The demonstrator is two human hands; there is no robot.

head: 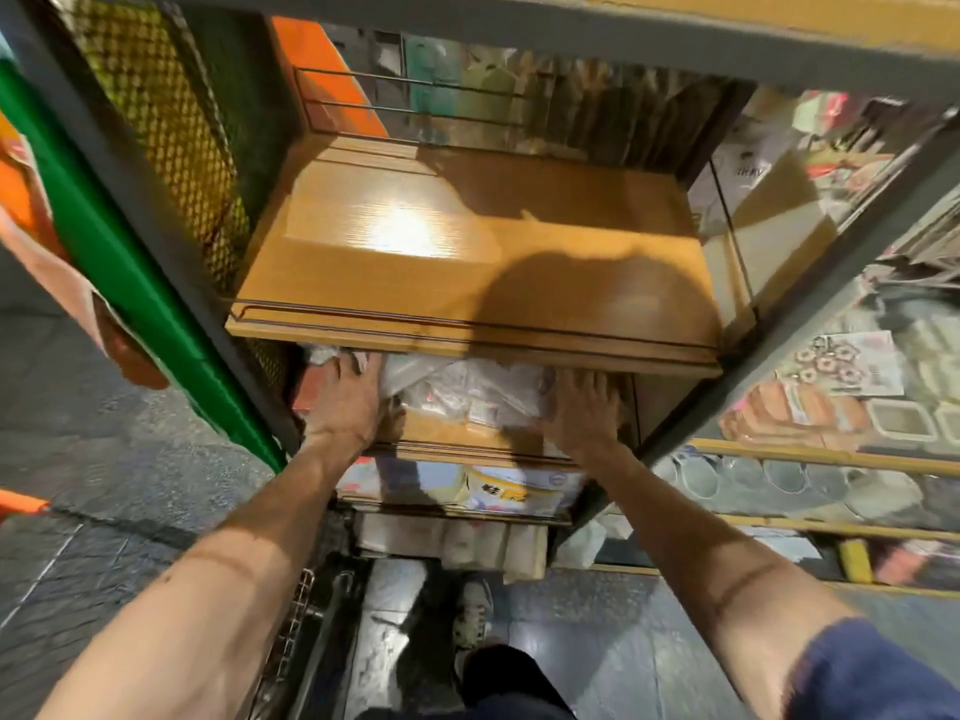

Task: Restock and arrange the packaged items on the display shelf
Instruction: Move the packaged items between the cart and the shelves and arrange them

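Observation:
A pile of clear plastic packaged items (467, 392) lies on the second wooden shelf (447, 439) of a dark metal display rack. My left hand (345, 400) presses against the pile's left side with fingers extended. At the pile's right side my right hand (582, 407) rests flat, fingers spread. The fingertips of both hands disappear under the shelf above. That upper wooden shelf (467, 283) has nothing on it and carries a thin wire rail along its front edge.
Below are boxed goods (514, 491) and pale packages (457, 543) on lower shelves. A green and orange panel (104, 262) stands at the left. More shelves with packaged food and glassware (810, 418) fill the right. My shoe (472, 615) is on the dark tiled floor.

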